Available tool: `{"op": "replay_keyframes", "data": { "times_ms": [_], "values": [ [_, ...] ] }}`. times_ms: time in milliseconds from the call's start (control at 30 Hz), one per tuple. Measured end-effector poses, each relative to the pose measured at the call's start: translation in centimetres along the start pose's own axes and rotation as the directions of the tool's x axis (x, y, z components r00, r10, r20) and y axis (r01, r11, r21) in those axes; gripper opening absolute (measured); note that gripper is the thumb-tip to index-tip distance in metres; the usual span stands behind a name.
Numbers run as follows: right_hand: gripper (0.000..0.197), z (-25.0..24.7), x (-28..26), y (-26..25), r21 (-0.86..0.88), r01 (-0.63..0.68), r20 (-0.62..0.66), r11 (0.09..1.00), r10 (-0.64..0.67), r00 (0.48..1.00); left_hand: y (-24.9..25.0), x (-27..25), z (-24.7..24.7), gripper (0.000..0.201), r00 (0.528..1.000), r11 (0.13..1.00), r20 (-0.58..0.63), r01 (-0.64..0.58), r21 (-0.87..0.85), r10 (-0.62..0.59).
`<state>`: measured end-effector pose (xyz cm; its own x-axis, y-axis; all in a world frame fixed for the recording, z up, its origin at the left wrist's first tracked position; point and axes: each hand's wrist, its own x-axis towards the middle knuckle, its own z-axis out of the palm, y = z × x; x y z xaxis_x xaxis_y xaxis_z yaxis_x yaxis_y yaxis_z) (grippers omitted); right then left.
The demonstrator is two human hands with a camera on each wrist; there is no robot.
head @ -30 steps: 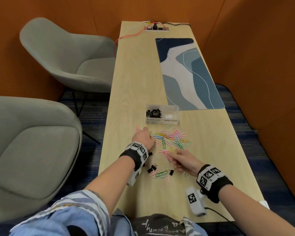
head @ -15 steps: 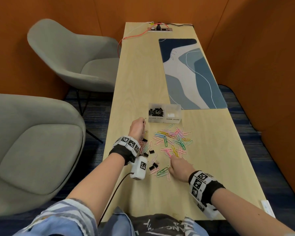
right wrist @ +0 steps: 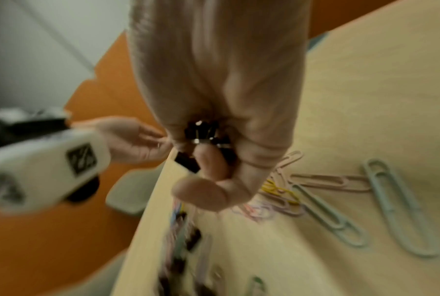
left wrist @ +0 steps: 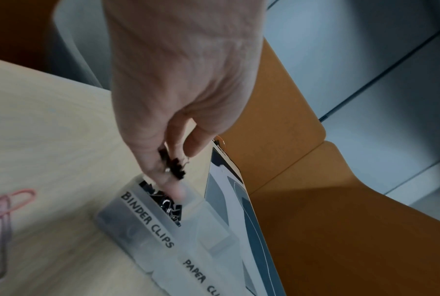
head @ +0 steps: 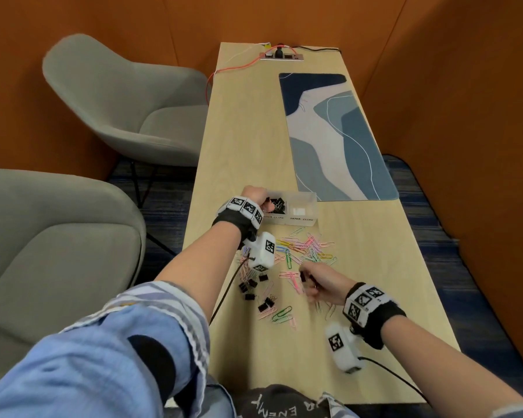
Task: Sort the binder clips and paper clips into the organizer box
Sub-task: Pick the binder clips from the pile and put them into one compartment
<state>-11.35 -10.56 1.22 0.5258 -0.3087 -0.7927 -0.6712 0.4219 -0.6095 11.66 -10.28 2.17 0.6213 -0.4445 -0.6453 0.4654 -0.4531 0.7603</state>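
Note:
The clear organizer box (head: 302, 220) (left wrist: 137, 226) has two labelled compartments. The left one holds several black binder clips (head: 277, 203) (left wrist: 168, 202). My left hand (head: 258, 196) (left wrist: 178, 160) hangs over that compartment, fingers pointing down and pinching black binder clips (left wrist: 174, 167). My right hand (head: 311, 282) (right wrist: 214, 160) hovers low over the near part of the pile, fingers curled round black binder clips (right wrist: 203, 132). Coloured paper clips (head: 308, 248) (right wrist: 325, 212) lie scattered in front of the box. Loose binder clips (head: 251, 288) lie near the table's left edge.
A blue patterned desk mat (head: 338, 140) lies beyond the box on the right. A power strip (head: 281, 57) with a red cable sits at the far end. Two grey chairs (head: 127, 116) (head: 58, 251) stand left of the narrow table.
My left hand has moved forward from the clip pile to the box's binder-clip compartment. My right hand has stayed low over the near part of the pile and now grips black binder clips.

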Motion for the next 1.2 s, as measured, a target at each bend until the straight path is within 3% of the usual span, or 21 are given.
{"op": "replay_keyframes", "data": {
  "times_ms": [100, 167, 233, 333, 400, 467, 567, 633, 733, 800, 900, 967, 1033, 1133, 1200],
  "values": [
    [0.029, -0.5, 1.0, -2.4, 0.301, -0.043, 0.142, 0.953, -0.001, 0.990, 0.4, -0.5, -0.4, 0.009, 1.000, 0.997, -0.001, -0.029, 0.076, 0.029],
    [0.026, -0.7, 2.1, -4.6, 0.397, -0.042, 0.183, 0.917, -0.034, 0.982, 0.0, -0.1, -0.5, 0.030, 0.996, 0.985, 0.022, -0.088, 0.147, 0.086],
    [0.025, -0.9, 3.4, -7.2, 0.483, -0.021, 0.165, 0.875, -0.067, 0.984, 0.1, -0.6, -1.0, 0.026, 0.989, 0.975, 0.091, -0.133, 0.176, 0.119],
    [0.019, -0.5, 4.5, -11.3, 0.502, 0.099, 0.025, 0.859, -0.129, 0.991, -0.1, -2.0, -2.3, 0.017, 0.990, 0.989, 0.007, -0.141, 0.054, 0.141],
    [0.016, 0.0, 4.8, -13.3, 0.448, 0.176, -0.086, 0.876, -0.154, 0.984, -1.1, -3.0, -3.4, 0.020, 0.985, 0.985, -0.020, -0.169, 0.011, 0.170],
    [0.014, 0.5, 5.5, -14.6, 0.343, 0.223, -0.184, 0.913, -0.168, 0.969, -2.9, -3.8, -4.8, 0.026, 0.981, 0.980, -0.037, -0.186, 0.076, 0.190],
    [0.011, 1.0, 7.0, -15.3, 0.107, 0.197, -0.277, 0.974, -0.161, 0.947, -5.6, -4.6, -6.6, 0.028, 0.985, 0.979, -0.044, -0.160, 0.129, 0.167],
    [0.006, 1.0, 8.7, -15.3, -0.033, 0.201, -0.271, 0.979, -0.202, 0.941, -7.1, -5.1, -7.6, 0.028, 0.988, 0.981, -0.058, -0.135, 0.142, 0.144],
    [0.022, 1.8, 7.6, -15.6, -0.200, 0.217, -0.196, 0.955, -0.256, 0.947, -8.8, -5.2, -8.6, 0.028, 0.988, 0.981, -0.076, -0.120, 0.154, 0.133],
    [0.039, 2.1, 7.0, -15.6, -0.365, 0.205, -0.183, 0.908, -0.286, 0.941, -9.4, -5.3, -8.7, 0.029, 0.984, 0.972, -0.080, -0.139, 0.191, 0.156],
    [0.038, 2.5, 5.9, -15.5, -0.508, 0.196, -0.213, 0.839, -0.343, 0.915, -10.0, -6.0, -8.2, 0.028, 0.975, 0.943, -0.065, -0.186, 0.276, 0.211],
    [0.031, 3.0, 5.2, -14.7, -0.550, 0.230, -0.288, 0.803, -0.441, 0.850, -10.5, -6.6, -7.5, 0.023, 0.959, 0.879, -0.021, -0.251, 0.407, 0.283],
    [0.034, 3.4, 4.9, -12.9, -0.568, 0.318, -0.257, 0.759, -0.531, 0.808, -11.0, -7.2, -6.7, 0.021, 0.920, 0.727, 0.054, -0.341, 0.596, 0.387],
    [0.025, 4.7, 3.2, -8.5, -0.708, 0.341, -0.065, 0.618, -0.538, 0.841, -11.9, -7.4, -5.6, 0.028, 0.865, 0.452, 0.202, -0.424, 0.785, 0.459],
    [0.024, 5.6, 2.4, -5.0, -0.799, 0.337, 0.047, 0.498, -0.506, 0.861, -12.1, -7.3, -5.1, 0.035, 0.842, 0.336, 0.268, -0.450, 0.827, 0.468]
  ]
}}
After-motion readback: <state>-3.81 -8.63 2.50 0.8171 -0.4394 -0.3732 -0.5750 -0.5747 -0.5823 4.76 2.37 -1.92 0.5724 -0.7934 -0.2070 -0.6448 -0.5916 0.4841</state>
